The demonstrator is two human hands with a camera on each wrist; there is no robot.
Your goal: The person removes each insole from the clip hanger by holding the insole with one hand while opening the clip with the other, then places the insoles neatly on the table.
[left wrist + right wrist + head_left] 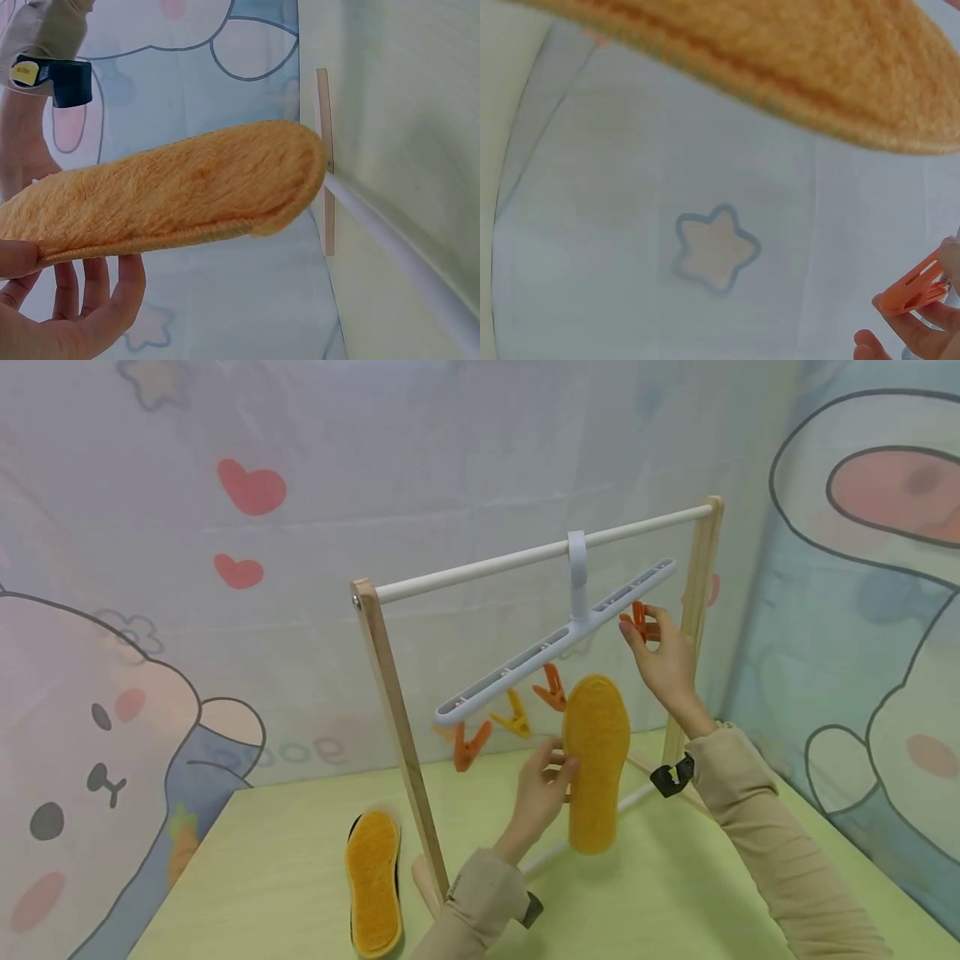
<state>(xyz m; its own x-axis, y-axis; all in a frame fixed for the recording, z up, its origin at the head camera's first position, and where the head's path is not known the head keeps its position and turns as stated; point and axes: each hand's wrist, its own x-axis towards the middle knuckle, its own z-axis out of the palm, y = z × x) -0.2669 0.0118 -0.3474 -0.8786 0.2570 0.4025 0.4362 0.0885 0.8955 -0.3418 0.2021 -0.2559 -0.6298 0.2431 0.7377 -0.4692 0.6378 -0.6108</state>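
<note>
My left hand [542,781] holds a fuzzy orange-yellow insole [598,768] upright by its left edge; in the left wrist view the thumb lies on one face and the fingers reach behind. Up and to the right, my right hand [667,664] pinches an orange clothespin [639,617] just below the right arm of a white hanger [517,670]. In the right wrist view that clothespin [911,291] sits between thumb and fingers, apart from the insole. Whether its jaws are spread is hard to see. The insole's top is below the hanger, not touching it.
The hanger hooks over the white rod [472,567] of a wooden-legged rack [393,727]. Two orange clothespins and a yellow clothespin [513,717] hang under its left half. A second insole [372,885] lies on the pale green table [247,868], left of the rack.
</note>
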